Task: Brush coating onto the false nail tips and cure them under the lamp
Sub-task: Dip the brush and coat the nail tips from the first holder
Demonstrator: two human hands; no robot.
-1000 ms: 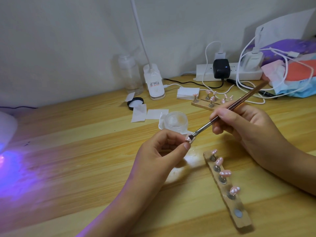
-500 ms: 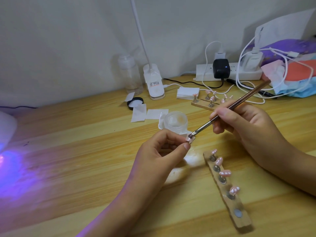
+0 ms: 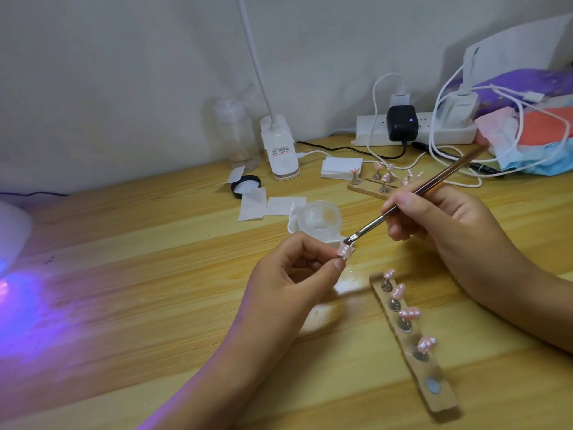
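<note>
My left hand [image 3: 291, 274] pinches a small stand with a pink false nail tip [image 3: 438, 250] between thumb and forefinger, above the wooden table. My right hand [image 3: 440, 225] grips a thin brown-handled brush [image 3: 412, 197], and its bristles touch the top of that tip. Just behind stands an open frosted jar of clear gel [image 3: 319, 220]. A wooden holder strip [image 3: 415, 352] at the lower right carries several pink tips on stands, with one socket bare. The white curing lamp [image 3: 12, 234] sits at the far left edge, casting purple light on the table.
A second wooden holder with tips [image 3: 383, 181] lies behind my right hand. White wipes [image 3: 269, 206], a black jar lid [image 3: 246, 186], a clear bottle [image 3: 237, 135], a desk lamp base [image 3: 280, 150], a power strip [image 3: 415, 128] with cables and a pile of packets [image 3: 533, 135] line the back.
The brush tip has shifted slightly across the held nail tip. Both hands stay almost where they were.
</note>
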